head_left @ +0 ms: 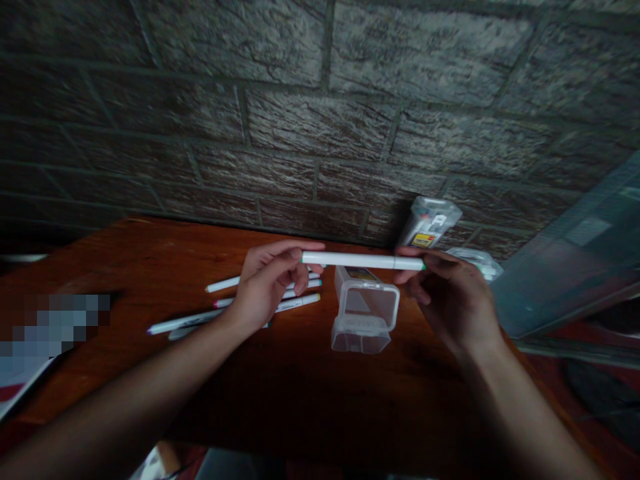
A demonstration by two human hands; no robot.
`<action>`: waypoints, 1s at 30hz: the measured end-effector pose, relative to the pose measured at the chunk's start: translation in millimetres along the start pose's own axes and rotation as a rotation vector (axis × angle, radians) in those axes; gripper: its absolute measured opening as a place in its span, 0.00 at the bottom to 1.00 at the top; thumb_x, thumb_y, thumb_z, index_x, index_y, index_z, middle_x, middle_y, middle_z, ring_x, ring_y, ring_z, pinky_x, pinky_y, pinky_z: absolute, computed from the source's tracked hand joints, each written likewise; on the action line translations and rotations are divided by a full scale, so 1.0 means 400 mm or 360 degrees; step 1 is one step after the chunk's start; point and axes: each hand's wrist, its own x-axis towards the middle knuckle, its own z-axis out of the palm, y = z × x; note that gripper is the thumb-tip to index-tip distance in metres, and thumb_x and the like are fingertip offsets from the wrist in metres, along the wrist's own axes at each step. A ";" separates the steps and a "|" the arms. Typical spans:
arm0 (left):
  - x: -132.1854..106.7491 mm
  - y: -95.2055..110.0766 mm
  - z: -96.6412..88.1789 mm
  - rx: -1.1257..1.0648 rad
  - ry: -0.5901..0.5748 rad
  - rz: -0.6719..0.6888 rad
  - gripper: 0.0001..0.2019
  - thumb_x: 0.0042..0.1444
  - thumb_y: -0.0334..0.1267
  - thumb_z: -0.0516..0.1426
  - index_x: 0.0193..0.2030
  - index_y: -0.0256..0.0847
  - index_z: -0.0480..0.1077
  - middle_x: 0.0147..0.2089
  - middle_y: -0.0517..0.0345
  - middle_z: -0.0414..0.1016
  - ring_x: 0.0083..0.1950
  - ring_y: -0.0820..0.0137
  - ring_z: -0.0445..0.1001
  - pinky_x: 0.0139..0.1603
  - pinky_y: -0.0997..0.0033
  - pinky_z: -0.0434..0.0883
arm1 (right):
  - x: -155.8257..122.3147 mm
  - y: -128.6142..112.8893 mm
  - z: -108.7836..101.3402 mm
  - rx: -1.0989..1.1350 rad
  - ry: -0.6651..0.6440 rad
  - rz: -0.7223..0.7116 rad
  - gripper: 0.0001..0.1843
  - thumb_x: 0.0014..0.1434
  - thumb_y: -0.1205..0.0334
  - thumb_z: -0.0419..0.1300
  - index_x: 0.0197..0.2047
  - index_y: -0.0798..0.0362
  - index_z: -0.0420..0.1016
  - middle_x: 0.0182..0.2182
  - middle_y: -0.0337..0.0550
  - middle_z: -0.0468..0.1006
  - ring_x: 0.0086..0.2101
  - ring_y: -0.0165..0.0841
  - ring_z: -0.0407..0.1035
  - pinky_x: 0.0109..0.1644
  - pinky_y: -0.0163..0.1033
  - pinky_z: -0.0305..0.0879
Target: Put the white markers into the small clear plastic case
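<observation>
Careful: your left hand (265,287) and right hand (453,297) each pinch one end of a white double-ended marker (360,261), fingers closed on the barrel, holding it level above a clear plastic box (363,310). With only a fingertip hold at each end, a slip or uneven pull could drop it into the loose markers (235,320) on the wooden table (300,400).

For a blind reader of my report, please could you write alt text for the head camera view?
Two bare hands hold a white marker level by its ends, the left hand and right hand above a wooden table. More white markers lie beside an open clear plastic box, before a brick wall.
</observation>
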 end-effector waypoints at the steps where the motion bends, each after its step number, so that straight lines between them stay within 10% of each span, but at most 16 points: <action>1: 0.000 -0.002 -0.001 0.0022 -0.0006 0.0013 0.11 0.59 0.38 0.65 0.45 0.39 0.87 0.29 0.50 0.85 0.20 0.77 0.67 0.24 0.74 0.64 | -0.001 -0.001 0.001 -0.0005 -0.0002 -0.0006 0.11 0.56 0.59 0.69 0.39 0.53 0.91 0.25 0.47 0.86 0.19 0.27 0.57 0.22 0.35 0.48; 9: -0.002 -0.019 -0.014 0.0205 -0.0050 0.0063 0.08 0.61 0.38 0.68 0.47 0.45 0.87 0.30 0.55 0.84 0.21 0.80 0.67 0.24 0.78 0.63 | -0.007 0.006 -0.002 -0.0136 -0.0013 -0.0040 0.12 0.53 0.55 0.77 0.40 0.49 0.91 0.24 0.43 0.86 0.17 0.22 0.57 0.20 0.30 0.50; 15: -0.003 -0.020 -0.010 0.0367 -0.0029 0.0083 0.10 0.58 0.40 0.71 0.45 0.42 0.87 0.21 0.62 0.74 0.19 0.80 0.62 0.19 0.79 0.57 | -0.009 0.012 -0.006 -0.0148 -0.0029 0.0025 0.17 0.47 0.52 0.82 0.41 0.45 0.91 0.26 0.41 0.88 0.25 0.27 0.78 0.29 0.28 0.72; 30: -0.010 -0.005 0.015 0.0754 -0.0043 0.0253 0.06 0.54 0.35 0.71 0.38 0.38 0.84 0.28 0.59 0.83 0.22 0.78 0.71 0.20 0.80 0.66 | -0.010 0.026 0.001 -0.0385 -0.0100 -0.0405 0.12 0.51 0.72 0.78 0.36 0.46 0.88 0.29 0.34 0.87 0.27 0.24 0.77 0.33 0.25 0.74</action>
